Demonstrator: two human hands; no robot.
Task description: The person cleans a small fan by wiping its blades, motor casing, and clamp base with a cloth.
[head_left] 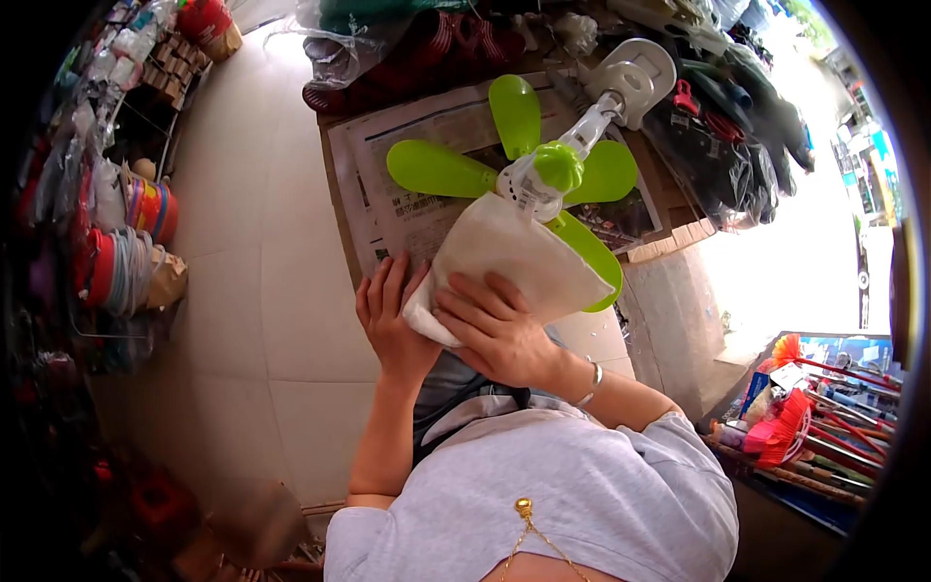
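"How should the cloth [524, 254] be handled?"
"Smooth it gently; I'd avoid straining the fan [545, 179] just beyond the hands."
"And the grip?"
"Left hand [396, 318]: fingers slightly apart beside the cloth; can't tell whether it pinches. Right hand [502, 332]: fingers spread, resting on the cloth."

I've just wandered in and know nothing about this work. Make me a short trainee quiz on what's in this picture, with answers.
1. Multiple choice: What colour are the blades of the fan?
a) red
b) green
c) blue

2. True or false: The right hand rests on the white cloth.

3. Fill the gap: The silver bracelet is on the person's ____ wrist.

Key:
1. b) green
2. True
3. right
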